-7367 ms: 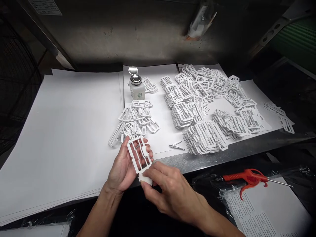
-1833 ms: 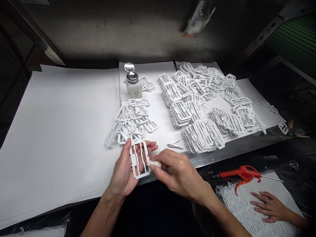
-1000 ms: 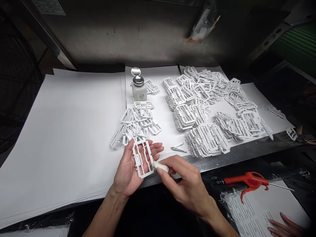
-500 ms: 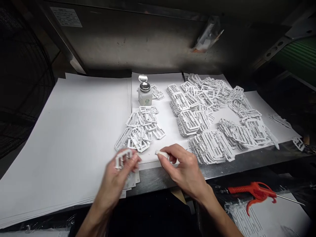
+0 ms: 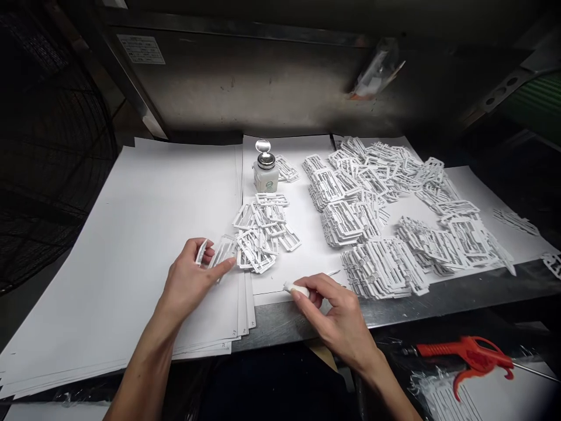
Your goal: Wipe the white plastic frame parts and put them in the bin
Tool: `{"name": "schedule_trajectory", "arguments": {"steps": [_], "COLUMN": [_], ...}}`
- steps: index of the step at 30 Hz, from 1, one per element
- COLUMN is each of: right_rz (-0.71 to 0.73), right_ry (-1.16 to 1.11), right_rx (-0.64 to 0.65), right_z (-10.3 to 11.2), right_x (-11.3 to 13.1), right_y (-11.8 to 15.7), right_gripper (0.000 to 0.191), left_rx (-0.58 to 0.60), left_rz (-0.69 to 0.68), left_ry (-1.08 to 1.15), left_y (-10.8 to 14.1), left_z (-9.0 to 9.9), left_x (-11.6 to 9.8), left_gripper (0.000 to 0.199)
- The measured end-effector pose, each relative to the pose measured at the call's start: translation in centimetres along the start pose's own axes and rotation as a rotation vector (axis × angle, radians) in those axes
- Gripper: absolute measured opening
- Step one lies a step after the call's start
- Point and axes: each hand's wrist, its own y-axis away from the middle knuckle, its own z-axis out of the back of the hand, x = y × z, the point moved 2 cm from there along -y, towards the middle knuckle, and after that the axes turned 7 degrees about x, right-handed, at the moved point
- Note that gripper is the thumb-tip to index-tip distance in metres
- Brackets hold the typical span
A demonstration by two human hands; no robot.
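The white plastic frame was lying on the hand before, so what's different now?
The left hand moved forward beside the pile of frames and turned the white plastic frame up on its edge, still holding it. The right hand moved away from the frame, still pinching its small white pad. The pump bottle stayed where it was.

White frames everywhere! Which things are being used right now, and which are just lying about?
In use:
- white plastic frame in the left hand
- white wad in the right hand

Lying about:
- frame piles
- dispenser bottle
- orange air blow gun
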Motion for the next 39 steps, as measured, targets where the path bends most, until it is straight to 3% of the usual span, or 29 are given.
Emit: {"name": "schedule_trajectory", "arguments": {"steps": [4, 6, 11, 14, 18, 21, 25, 31, 33, 39], "right_rz": [-0.025, -0.064, -0.053, -0.058, -0.193, -0.167, -0.124, 0.042, 0.087, -0.045], "right_ry": [-0.065, -0.123, -0.234, -0.248, -0.495, -0.516, -0.369, -0.053, 0.039, 0.084], "right_rx": [-0.048, -0.102, -0.314, -0.296, -0.215, -0.271, -0.354, -0.138, -0.122, -0.256], "right_z": [0.3, 0.1, -1.3, -2.0, -1.8, -0.4, 1.6, 1.1, 0.9, 3.0], "right_x": [-0.5, -0.3, 0.8, 0.6, -0.8, -1.4, -1.3, 1.1, 1.4, -0.3], "right_y": [0.2, 0.0, -1.8, -3.0, -3.4, -3.1, -2.4, -0.4, 0.2, 1.3], "right_gripper": [0.009, 0.01, 0.017, 0.018, 0.024, 0.024, 0.021, 0.013, 0.01, 0.007], "left_rx": [-0.104, -0.068, 0.175, 0.377, 0.555, 0.546, 0.54, 0.529, 0.517, 0.463], "left_rz": [-0.026, -0.063, -0.103, -0.114, -0.017, 0.091, 0.114, 0.107, 0.109, 0.125], "left_ry": [-0.088, -0.051, 0.186, 0.331, 0.57, 0.693, 0.726, 0.772, 0.777, 0.75], "left_y": [3.1, 4.3, 6.3, 7.0, 7.5, 7.3, 7.0, 7.0, 7.1, 7.2], "left_z": [-0.5, -1.4, -4.8, -6.7, -7.8, -7.9, -8.0, -8.2, -8.2, -7.8], "left_x": [-0.9, -1.6, -3.5, -4.4, -4.8, -4.7, -4.5, -4.1, -4.2, -4.8], "left_gripper": [0.052, 0.05, 0.051, 0.04, 0.03, 0.03, 0.027, 0.027, 0.026, 0.024]}}
